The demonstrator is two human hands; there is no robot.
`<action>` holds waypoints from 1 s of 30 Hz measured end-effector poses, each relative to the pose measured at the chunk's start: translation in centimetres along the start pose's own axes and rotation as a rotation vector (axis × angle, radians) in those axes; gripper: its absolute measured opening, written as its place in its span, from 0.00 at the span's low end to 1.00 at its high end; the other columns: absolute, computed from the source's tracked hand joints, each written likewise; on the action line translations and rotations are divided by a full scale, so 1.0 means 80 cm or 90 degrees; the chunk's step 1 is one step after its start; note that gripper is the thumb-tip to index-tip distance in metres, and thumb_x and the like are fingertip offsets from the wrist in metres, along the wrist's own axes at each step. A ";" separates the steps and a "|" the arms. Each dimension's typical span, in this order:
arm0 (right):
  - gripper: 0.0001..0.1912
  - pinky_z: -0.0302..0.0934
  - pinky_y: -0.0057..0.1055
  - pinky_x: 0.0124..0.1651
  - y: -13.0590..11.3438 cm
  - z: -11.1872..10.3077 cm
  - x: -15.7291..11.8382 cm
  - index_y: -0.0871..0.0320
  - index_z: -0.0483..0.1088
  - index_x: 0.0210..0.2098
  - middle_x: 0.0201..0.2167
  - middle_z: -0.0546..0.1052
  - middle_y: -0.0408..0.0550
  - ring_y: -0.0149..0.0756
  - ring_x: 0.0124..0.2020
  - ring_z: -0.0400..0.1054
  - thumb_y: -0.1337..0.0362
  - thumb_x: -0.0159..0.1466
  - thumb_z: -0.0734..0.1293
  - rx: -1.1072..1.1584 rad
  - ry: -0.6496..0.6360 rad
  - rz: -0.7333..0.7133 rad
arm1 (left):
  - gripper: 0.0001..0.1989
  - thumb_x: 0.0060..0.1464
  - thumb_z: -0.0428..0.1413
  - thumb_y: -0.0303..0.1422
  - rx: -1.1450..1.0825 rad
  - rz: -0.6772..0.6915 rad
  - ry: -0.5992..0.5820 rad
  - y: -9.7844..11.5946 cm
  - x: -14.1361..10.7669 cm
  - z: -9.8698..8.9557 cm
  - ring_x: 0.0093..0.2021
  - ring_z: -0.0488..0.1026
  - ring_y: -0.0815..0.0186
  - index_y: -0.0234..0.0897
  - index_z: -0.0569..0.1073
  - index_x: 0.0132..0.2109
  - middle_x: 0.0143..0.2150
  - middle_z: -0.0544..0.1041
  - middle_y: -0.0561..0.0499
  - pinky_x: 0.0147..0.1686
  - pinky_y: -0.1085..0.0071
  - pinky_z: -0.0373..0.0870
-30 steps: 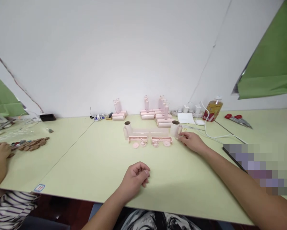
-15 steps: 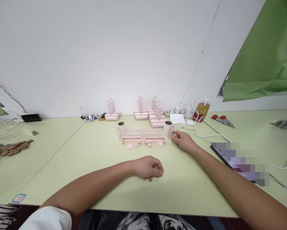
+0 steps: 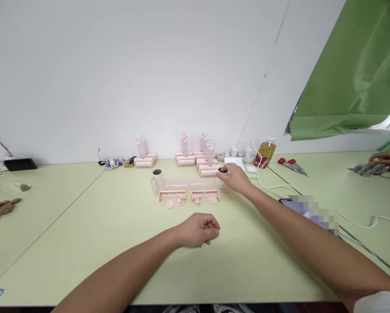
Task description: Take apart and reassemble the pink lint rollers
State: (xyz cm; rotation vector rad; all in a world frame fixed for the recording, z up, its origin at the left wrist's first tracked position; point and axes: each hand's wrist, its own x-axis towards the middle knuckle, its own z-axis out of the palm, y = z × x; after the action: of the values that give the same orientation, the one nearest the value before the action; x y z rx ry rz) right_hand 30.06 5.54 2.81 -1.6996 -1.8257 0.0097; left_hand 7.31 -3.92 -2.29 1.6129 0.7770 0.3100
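Observation:
My right hand [image 3: 236,178] reaches forward to the right-hand white roll [image 3: 219,181], which stands upright with a brown core. Its thumb and fingers close around the roll's top rim. Below it, my left hand [image 3: 199,229] rests on the table with fingers loosely curled, nothing seen in them. A second white roll [image 3: 157,178] stands at the left beside a translucent pink cylinder [image 3: 154,187]. Between the rolls lie two open pink casings [image 3: 173,194], clear pinkish covers [image 3: 176,184] and small round pink discs [image 3: 170,204]. My right hand partly hides another cylinder.
Several assembled pink roller sets [image 3: 209,161] line the wall. To the right are a drink bottle [image 3: 265,153], white cables [image 3: 279,186], red-handled tools [image 3: 292,165] and a phone [image 3: 302,209]. Another person's hand [image 3: 387,157] is at the far right. Brown pieces [image 3: 1,209] lie left.
My right hand has moved from the translucent cylinder up and left onto the right white roll. My left hand stays nearly still. The view has shifted slightly right.

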 end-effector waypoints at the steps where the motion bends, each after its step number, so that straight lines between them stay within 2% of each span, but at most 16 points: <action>1: 0.08 0.56 0.31 0.36 -0.002 0.001 0.004 0.57 0.70 0.28 0.31 0.75 0.48 0.40 0.34 0.67 0.59 0.56 0.66 -0.002 -0.004 0.005 | 0.12 0.53 0.56 0.40 0.001 -0.003 -0.002 0.000 0.000 0.000 0.27 0.70 0.71 0.37 0.70 0.40 0.31 0.68 0.53 0.16 0.80 0.63; 3: 0.07 0.52 0.30 0.31 -0.006 0.000 0.010 0.57 0.69 0.23 0.25 0.74 0.46 0.37 0.28 0.65 0.62 0.56 0.65 -0.007 -0.009 0.014 | 0.12 0.53 0.56 0.39 -0.002 -0.004 -0.009 -0.001 0.002 -0.001 0.28 0.70 0.70 0.37 0.70 0.41 0.31 0.68 0.53 0.16 0.80 0.64; 5: 0.08 0.50 0.30 0.29 -0.009 -0.002 0.014 0.57 0.68 0.22 0.23 0.73 0.45 0.36 0.25 0.64 0.64 0.57 0.64 -0.010 -0.003 0.014 | 0.12 0.53 0.56 0.39 -0.005 -0.004 -0.013 -0.002 0.004 -0.002 0.28 0.71 0.70 0.37 0.70 0.41 0.31 0.68 0.53 0.17 0.80 0.65; 8: 0.09 0.52 0.31 0.31 -0.013 -0.013 0.017 0.57 0.67 0.23 0.25 0.74 0.47 0.38 0.28 0.65 0.63 0.59 0.63 -0.010 0.030 -0.006 | 0.12 0.53 0.56 0.39 -0.007 -0.001 -0.012 -0.002 0.004 -0.002 0.27 0.71 0.70 0.37 0.71 0.41 0.31 0.68 0.53 0.17 0.79 0.66; 11: 0.08 0.56 0.34 0.39 -0.020 -0.031 0.018 0.57 0.67 0.27 0.33 0.75 0.50 0.42 0.37 0.67 0.62 0.61 0.63 0.006 0.087 -0.042 | 0.13 0.52 0.57 0.40 -0.014 -0.008 -0.014 -0.001 0.004 -0.003 0.28 0.71 0.70 0.37 0.71 0.41 0.31 0.68 0.53 0.18 0.79 0.66; 14: 0.06 0.58 0.38 0.47 -0.033 -0.053 0.011 0.56 0.67 0.28 0.39 0.76 0.51 0.43 0.43 0.68 0.63 0.60 0.64 0.136 0.199 -0.101 | 0.15 0.51 0.58 0.42 -0.023 -0.010 -0.019 0.001 0.003 -0.004 0.28 0.71 0.70 0.37 0.71 0.40 0.31 0.68 0.53 0.19 0.79 0.66; 16: 0.07 0.59 0.38 0.47 -0.047 -0.065 -0.002 0.56 0.68 0.27 0.41 0.76 0.50 0.41 0.42 0.69 0.62 0.60 0.66 0.277 0.236 -0.113 | 0.17 0.52 0.58 0.45 -0.041 -0.001 -0.021 0.002 0.003 -0.003 0.28 0.71 0.70 0.37 0.71 0.43 0.32 0.68 0.53 0.18 0.78 0.66; 18: 0.08 0.61 0.36 0.44 -0.063 -0.070 -0.024 0.56 0.68 0.28 0.40 0.76 0.49 0.40 0.41 0.70 0.60 0.60 0.67 0.432 0.201 -0.093 | 0.24 0.52 0.57 0.47 -0.081 0.023 0.001 0.003 0.003 0.000 0.28 0.71 0.70 0.39 0.67 0.52 0.36 0.69 0.51 0.18 0.78 0.65; 20: 0.10 0.63 0.33 0.37 -0.079 -0.064 -0.053 0.56 0.68 0.29 0.32 0.75 0.45 0.35 0.33 0.68 0.57 0.60 0.67 0.573 0.114 -0.015 | 0.33 0.51 0.59 0.48 -0.128 0.082 0.069 0.006 0.003 0.004 0.31 0.72 0.69 0.42 0.60 0.60 0.44 0.69 0.47 0.20 0.76 0.68; 22: 0.13 0.62 0.30 0.31 -0.091 -0.050 -0.083 0.56 0.66 0.29 0.24 0.71 0.41 0.31 0.25 0.65 0.53 0.60 0.68 0.637 -0.005 0.057 | 0.37 0.48 0.61 0.48 -0.180 0.177 0.182 0.012 0.002 0.006 0.36 0.73 0.66 0.42 0.58 0.62 0.50 0.69 0.43 0.27 0.71 0.72; 24: 0.16 0.62 0.30 0.30 -0.096 -0.031 -0.107 0.56 0.65 0.28 0.24 0.70 0.41 0.31 0.25 0.65 0.51 0.59 0.68 0.679 -0.086 0.064 | 0.35 0.47 0.62 0.47 -0.221 0.269 0.306 0.020 -0.001 0.003 0.40 0.73 0.63 0.38 0.62 0.58 0.50 0.71 0.42 0.38 0.66 0.73; 26: 0.15 0.63 0.31 0.32 -0.093 -0.014 -0.120 0.57 0.66 0.32 0.27 0.72 0.43 0.33 0.28 0.67 0.50 0.61 0.65 0.665 -0.161 0.020 | 0.28 0.48 0.61 0.46 -0.234 0.317 0.409 0.027 -0.006 -0.007 0.42 0.73 0.61 0.35 0.67 0.52 0.45 0.75 0.44 0.43 0.65 0.71; 27: 0.15 0.63 0.31 0.32 -0.089 -0.008 -0.122 0.57 0.68 0.35 0.28 0.73 0.44 0.34 0.29 0.68 0.50 0.63 0.63 0.624 -0.173 -0.007 | 0.25 0.48 0.61 0.46 -0.226 0.322 0.446 0.030 -0.009 -0.014 0.42 0.73 0.60 0.34 0.70 0.48 0.42 0.76 0.45 0.44 0.65 0.70; 30: 0.13 0.60 0.32 0.32 -0.072 0.001 -0.119 0.56 0.70 0.41 0.29 0.74 0.45 0.35 0.28 0.66 0.55 0.66 0.59 0.379 -0.162 -0.054 | 0.19 0.50 0.57 0.46 -0.167 0.289 0.481 0.035 -0.019 -0.035 0.40 0.73 0.59 0.33 0.72 0.40 0.35 0.76 0.46 0.41 0.66 0.69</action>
State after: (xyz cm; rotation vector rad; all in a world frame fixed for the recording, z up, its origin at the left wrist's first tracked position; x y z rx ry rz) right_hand 24.49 -3.97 0.96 -1.2369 -1.8253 0.6925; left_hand 5.35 -2.80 1.28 1.3966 0.8660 1.3454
